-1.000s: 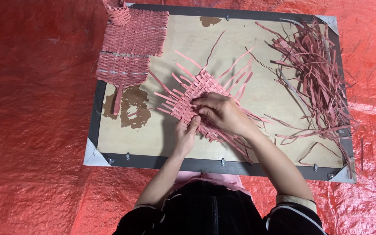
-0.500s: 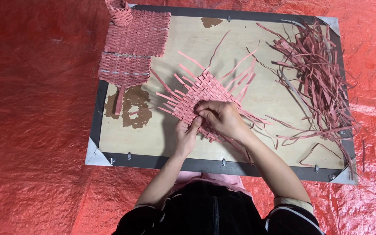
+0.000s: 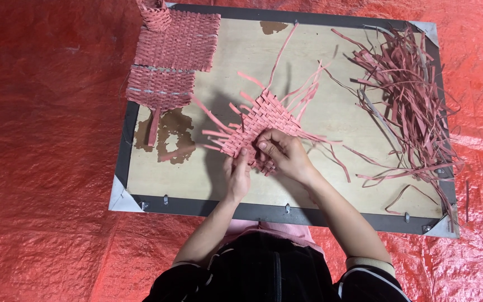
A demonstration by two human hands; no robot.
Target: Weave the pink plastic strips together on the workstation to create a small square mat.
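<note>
A half-woven mat of pink strips [image 3: 264,114] is lifted a little off the wooden board [image 3: 331,112], tilted, with loose strip ends sticking out on every side. My left hand [image 3: 238,177] grips its near left edge from below. My right hand [image 3: 284,154] pinches the near corner of the weave with thumb and fingers. Both hands are close together at the mat's near edge. A shadow lies on the board under the mat.
Two finished woven pink mats [image 3: 177,42] [image 3: 160,88] lie at the board's far left, with a small woven basket [image 3: 155,12] at the corner. A heap of loose pink strips [image 3: 406,89] covers the right side. The dark-framed board rests on a red tarp [image 3: 40,140].
The mat has come up off the board and turned in my hands, and its strip ends now fan upward. Both hands shifted slightly with it, still gripping the near edge.
</note>
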